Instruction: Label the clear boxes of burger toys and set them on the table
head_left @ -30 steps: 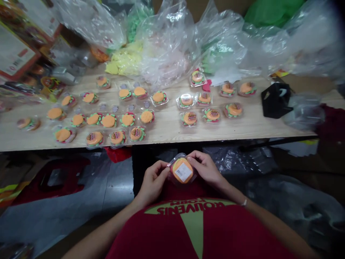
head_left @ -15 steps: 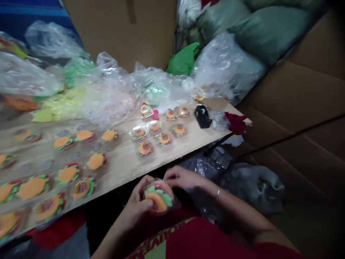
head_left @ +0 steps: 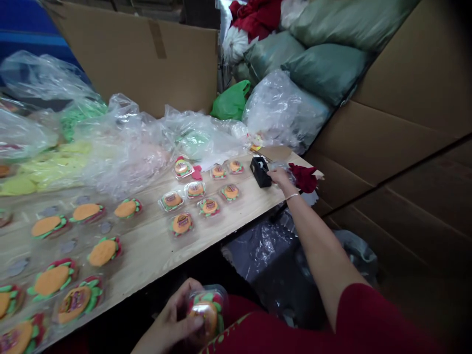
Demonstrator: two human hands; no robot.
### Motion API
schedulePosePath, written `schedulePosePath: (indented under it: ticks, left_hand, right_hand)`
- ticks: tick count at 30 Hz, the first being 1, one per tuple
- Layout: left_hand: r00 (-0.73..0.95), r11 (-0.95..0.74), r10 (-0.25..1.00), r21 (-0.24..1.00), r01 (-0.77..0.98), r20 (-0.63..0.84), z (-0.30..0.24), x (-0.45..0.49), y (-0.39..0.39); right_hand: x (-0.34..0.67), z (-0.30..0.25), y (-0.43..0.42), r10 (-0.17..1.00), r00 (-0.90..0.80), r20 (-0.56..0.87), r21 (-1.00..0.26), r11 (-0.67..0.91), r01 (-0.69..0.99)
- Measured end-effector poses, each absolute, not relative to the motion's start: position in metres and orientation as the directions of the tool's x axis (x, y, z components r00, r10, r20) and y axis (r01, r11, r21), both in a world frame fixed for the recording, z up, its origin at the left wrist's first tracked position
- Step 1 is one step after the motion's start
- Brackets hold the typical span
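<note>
My left hand [head_left: 175,314] is wrapped around a clear plastic box with a toy burger [head_left: 206,312] inside, low in front of the red shirt. The burger shows an orange bun, green leaf edges and a printed label. At the table's right end, my right hand [head_left: 280,178] reaches to the front end of a black tape dispenser [head_left: 260,172]. Its fingers are closed together there; whatever they pinch is too small to make out. Beside that hand lies a dark red cloth [head_left: 304,178].
Boxed burgers [head_left: 209,207] stand in a group mid-table. At left, several more burgers [head_left: 104,251] sit in clear trays on the wooden table [head_left: 155,255]. Plastic bags [head_left: 121,142] line the back, near a green bag [head_left: 231,101]. Cardboard [head_left: 398,123] walls the right.
My right hand has left the boxed burger and moved forward and right to the tape dispenser. My left hand keeps the box, now lower. The view has shifted.
</note>
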State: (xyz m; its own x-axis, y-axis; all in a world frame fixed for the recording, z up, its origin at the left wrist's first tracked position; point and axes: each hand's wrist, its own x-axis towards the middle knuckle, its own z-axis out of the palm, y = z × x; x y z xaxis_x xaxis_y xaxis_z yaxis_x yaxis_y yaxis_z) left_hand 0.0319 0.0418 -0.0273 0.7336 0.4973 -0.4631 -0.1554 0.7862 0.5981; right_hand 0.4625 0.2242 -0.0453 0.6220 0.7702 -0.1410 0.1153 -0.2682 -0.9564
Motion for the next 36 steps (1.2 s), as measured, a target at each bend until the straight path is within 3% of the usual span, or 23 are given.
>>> schedulePosePath:
  ticks: [6,10,12,13,14,16,18,26,29,32,34,36]
  left_hand:
    - [0.606,0.818,0.542,0.531,-0.221,-0.582,-0.026,0.036,0.045]
    - [0.497,0.770,0.619,0.595,-0.231,-0.608,-0.020,0.045,0.066]
    - [0.418,0.655,0.743,0.698,-0.290,-0.523,-0.015,0.050,0.079]
    - [0.389,0.603,0.786,0.738,-0.304,-0.482,-0.013,0.052,0.086]
    - [0.370,0.563,0.814,0.766,-0.310,-0.448,-0.011,0.053,0.092]
    - [0.362,0.499,0.851,0.802,-0.329,-0.381,-0.006,0.052,0.100]
    - [0.359,0.468,0.866,0.818,-0.334,-0.348,-0.003,0.050,0.102]
    - [0.312,0.449,0.881,0.836,-0.315,-0.355,-0.002,0.041,0.090]
    - [0.300,0.443,0.886,0.833,-0.331,-0.352,-0.004,0.037,0.089]
    - [0.264,0.417,0.903,0.837,-0.353,-0.338,-0.006,0.037,0.087]
    - [0.224,0.391,0.917,0.849,-0.354,-0.329,-0.006,0.039,0.085]
    - [0.195,0.366,0.929,0.864,-0.346,-0.315,-0.006,0.040,0.081]
  right_hand:
    - [0.449,-0.067,0.196,0.715,0.638,-0.286,-0.951,-0.293,-0.098]
    - [0.405,-0.064,0.168,0.799,0.505,-0.325,-0.946,-0.276,-0.172]
    - [0.366,-0.058,0.146,0.894,0.309,-0.324,-0.941,-0.271,-0.204]
    - [0.344,-0.055,0.133,0.939,0.161,-0.305,-0.938,-0.268,-0.219]
    - [0.323,-0.051,0.121,0.978,-0.070,-0.197,-0.949,-0.208,-0.237]
    - [0.287,-0.043,0.098,0.934,-0.355,-0.033,-0.968,-0.119,-0.222]
    - [0.264,-0.037,0.085,0.893,-0.450,0.028,-0.983,-0.057,-0.173]
    - [0.241,-0.038,0.083,0.902,-0.429,-0.037,-0.999,-0.040,0.004]
    - [0.234,-0.039,0.074,0.981,-0.196,-0.011,-0.999,-0.004,0.034]
    - [0.228,-0.036,0.064,0.999,0.021,0.045,-0.985,0.041,0.168]
    - [0.224,-0.033,0.061,0.999,0.004,0.033,-0.981,0.032,0.191]
    - [0.220,-0.031,0.061,0.995,-0.077,-0.060,-0.994,-0.052,0.100]
